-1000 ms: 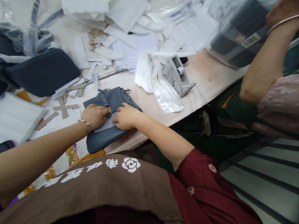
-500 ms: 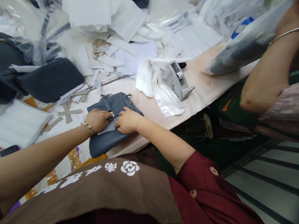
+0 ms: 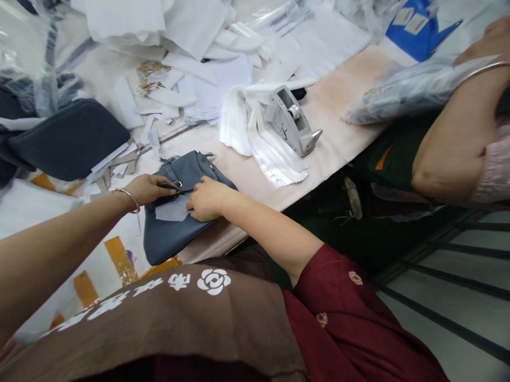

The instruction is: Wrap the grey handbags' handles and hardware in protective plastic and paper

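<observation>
A dark blue-grey leather bag [image 3: 170,237] lies flat near the table's front edge. It has a strap with a small gold buckle, and a piece of thin pale paper [image 3: 172,210] rests on its lower half. My left hand [image 3: 148,189] pinches the dark strap [image 3: 168,185] beside the buckle, at the bag's left side. On the bag's right side, my right hand [image 3: 206,199] presses down with curled fingers, gripping the bag beside the paper's edge. Its fingertips are partly hidden.
A grey tape dispenser [image 3: 294,121] stands beyond the bag by white strips [image 3: 278,161]. Dark bags [image 3: 72,136] and white foam [image 3: 24,211] lie to the left. White sheets [image 3: 119,10] cover the back. At right, a co-worker's arm [image 3: 457,134] holds a plastic-wrapped item [image 3: 385,98].
My left hand has shifted left from the buckle and lifted the strap end. More of the paper shows. The co-worker's wrapped item has come lower, uncovering a blue tape dispenser.
</observation>
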Motion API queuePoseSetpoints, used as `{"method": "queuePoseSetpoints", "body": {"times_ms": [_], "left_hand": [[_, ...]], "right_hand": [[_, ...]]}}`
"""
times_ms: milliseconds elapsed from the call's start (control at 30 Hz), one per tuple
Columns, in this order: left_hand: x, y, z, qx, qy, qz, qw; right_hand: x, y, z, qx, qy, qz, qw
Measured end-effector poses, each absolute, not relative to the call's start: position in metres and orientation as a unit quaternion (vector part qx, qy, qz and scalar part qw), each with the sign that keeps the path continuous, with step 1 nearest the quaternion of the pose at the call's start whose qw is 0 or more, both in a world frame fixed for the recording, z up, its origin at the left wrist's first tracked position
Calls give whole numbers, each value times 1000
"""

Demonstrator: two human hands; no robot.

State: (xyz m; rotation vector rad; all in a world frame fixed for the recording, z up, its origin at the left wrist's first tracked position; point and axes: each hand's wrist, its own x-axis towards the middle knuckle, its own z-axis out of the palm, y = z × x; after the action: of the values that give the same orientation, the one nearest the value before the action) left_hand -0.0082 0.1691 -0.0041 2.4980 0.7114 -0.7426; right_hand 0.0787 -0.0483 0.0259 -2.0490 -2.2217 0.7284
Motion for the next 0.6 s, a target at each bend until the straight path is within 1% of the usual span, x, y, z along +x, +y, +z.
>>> {"method": "queuePoseSetpoints", "body": {"times_ms": [100,400,533,600], "left_hand": [[-8,169,-5,891,277,-286,217],[-13,154,1,889,291,-277,219],[-20,147,-5,920,239,-245,192],[-26,144,-9,945,187,-223,151]], "right_hand": [[78,-49,23,-659,-716,229,18],[76,-49,19,-657,-724,212,10],[77,-49,19,-656,-725,208,12],[77,-48,18,-654,-728,204,18]]}}
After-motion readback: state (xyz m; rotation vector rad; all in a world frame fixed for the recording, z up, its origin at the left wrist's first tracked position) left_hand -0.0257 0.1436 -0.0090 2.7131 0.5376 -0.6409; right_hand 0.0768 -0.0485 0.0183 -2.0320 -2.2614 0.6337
